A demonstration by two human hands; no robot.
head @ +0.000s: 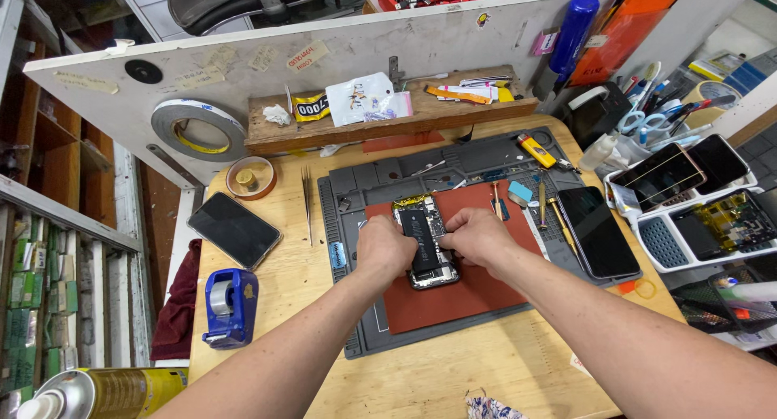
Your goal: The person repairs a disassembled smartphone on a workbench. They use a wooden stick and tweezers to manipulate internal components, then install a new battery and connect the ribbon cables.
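1. Opened phone (424,239), back off and black battery showing, lying on red mat (477,293) atop grey work mat (364,188), mid-desk.
2. Left hand (385,247) clenched over the phone's left edge; right hand (476,236) curled on its right edge. Fingertips hidden, so exact pinch impossible to tell.
3. Phone's lower half partly covered by both hands.
4. Just right: dark phone (597,231) lying flat, screwdrivers (541,204) beside it.
5. Left: another dark phone (234,229), tweezers (307,202), blue tape dispenser (230,306).
6. Spray can (97,391) cut off at bottom-left corner.
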